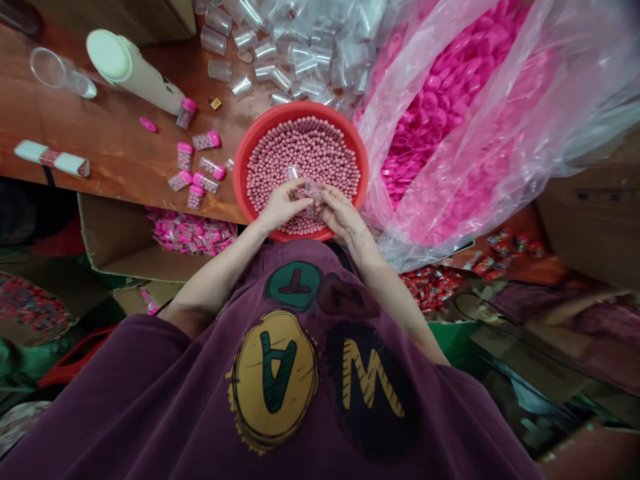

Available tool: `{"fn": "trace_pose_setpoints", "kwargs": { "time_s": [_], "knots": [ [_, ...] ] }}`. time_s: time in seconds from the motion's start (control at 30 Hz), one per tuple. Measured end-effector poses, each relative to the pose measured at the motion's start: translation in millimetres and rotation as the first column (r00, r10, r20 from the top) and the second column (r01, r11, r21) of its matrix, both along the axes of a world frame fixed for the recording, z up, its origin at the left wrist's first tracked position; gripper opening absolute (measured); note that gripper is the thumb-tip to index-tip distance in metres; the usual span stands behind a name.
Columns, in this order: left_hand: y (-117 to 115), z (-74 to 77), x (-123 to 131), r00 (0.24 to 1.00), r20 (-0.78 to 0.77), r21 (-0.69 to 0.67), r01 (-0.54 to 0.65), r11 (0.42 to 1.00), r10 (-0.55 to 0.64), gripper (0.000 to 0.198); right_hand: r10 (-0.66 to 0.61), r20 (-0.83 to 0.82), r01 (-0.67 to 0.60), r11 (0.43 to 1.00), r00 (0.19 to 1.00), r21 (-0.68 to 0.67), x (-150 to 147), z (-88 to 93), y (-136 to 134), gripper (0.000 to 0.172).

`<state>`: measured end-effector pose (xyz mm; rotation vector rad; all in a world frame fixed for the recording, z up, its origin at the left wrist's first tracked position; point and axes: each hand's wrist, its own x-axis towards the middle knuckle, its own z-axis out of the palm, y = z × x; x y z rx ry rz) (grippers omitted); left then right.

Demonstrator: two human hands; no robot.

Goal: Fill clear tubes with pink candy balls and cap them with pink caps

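Both my hands are over a red plastic basin [241, 167] filled with small pink beads [305, 143]. Between my fingertips is a small clear plastic bottle [313, 192], with what look like pink beads inside. My right hand [341, 210] is closed around it. My left hand [283, 205] pinches at its left side; exactly where those fingers touch is hard to see. A second clear bottle [293, 172] shows just beyond my left fingertips, against the beads; whether it is held or lying there I cannot tell.
Several filled bottles with pink caps [185, 157] lie left of the basin. A carton [107, 240] below holds many more. Loose clear bottles [305, 63] are heaped behind. At right, a plastic bag [395, 143] bulges with pink caps [450, 87]. A white cylinder [145, 77] stands back left.
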<state>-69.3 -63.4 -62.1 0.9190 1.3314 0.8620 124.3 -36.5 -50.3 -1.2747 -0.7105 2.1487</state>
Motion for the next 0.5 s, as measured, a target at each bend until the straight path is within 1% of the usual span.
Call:
{"fn": "trace_pose_setpoints", "kwargs": {
  "time_s": [0.07, 0.13, 0.2, 0.27, 0.33, 0.37, 0.4, 0.43, 0.47, 0.5],
  "knots": [
    [1.9, 9.8, 3.6, 1.0, 0.009, 0.015, 0.025, 1.0, -0.025, 0.046, 0.016, 0.065, -0.014, 1.0, 0.998, -0.02, -2.2, -0.2, -0.3, 0.038],
    [2.1, 14.2, 10.6, 0.999, -0.04, 0.04, 0.028, 0.999, -0.027, 0.048, 0.01, 0.1, -0.007, 0.999, 0.995, -0.035, -6.7, 0.4, -1.0, 0.033],
    [0.4, 12.9, 18.0, 0.994, -0.106, 0.052, 0.013, 0.999, -0.007, 0.046, -0.001, 0.096, 0.005, 0.999, 0.995, -0.039, -11.3, 0.2, -2.5, 0.029],
    [-1.3, 7.8, 22.5, 0.991, -0.13, 0.035, -0.018, 0.999, 0.022, 0.04, 0.004, 0.088, 0.0, 0.999, 0.996, -0.037, -13.6, -1.4, -4.8, 0.029],
    [-0.3, 2.1, 21.7, 0.99, -0.14, -0.02, -0.036, 0.999, 0.033, 0.035, 0.008, 0.099, -0.004, 0.999, 0.995, -0.041, -12.3, -3.5, -7.2, 0.037],
    [1.9, 0.0, 19.6, 0.985, -0.174, -0.044, -0.028, 0.999, 0.02, 0.034, 0.004, 0.121, 0.001, 0.999, 0.993, -0.039, -10.0, -4.2, -8.1, 0.041],
    [5.3, -1.4, 16.8, 0.971, -0.24, -0.054, -0.006, 0.999, -0.007, 0.034, 0.0, 0.153, 0.005, 1.0, 0.988, -0.029, -6.9, -4.5, -8.8, 0.045],
    [9.6, -2.0, 14.2, 0.941, -0.336, -0.047, 0.033, 0.998, -0.047, 0.034, -0.005, 0.194, 0.006, 1.0, 0.981, -0.007, -2.9, -4.3, -9.4, 0.047],
    [14.5, -1.9, 12.4, 0.888, -0.449, -0.029, 0.091, 0.995, -0.095, 0.031, -0.011, 0.234, 0.005, 1.0, 0.972, 0.026, 1.7, -3.5, -9.8, 0.048],
    [19.8, -1.3, 12.1, 0.815, -0.56, -0.016, 0.164, 0.986, -0.145, 0.027, -0.021, 0.273, 0.003, 0.998, 0.962, 0.066, 6.7, -2.3, -10.2, 0.046]
  ]
}}
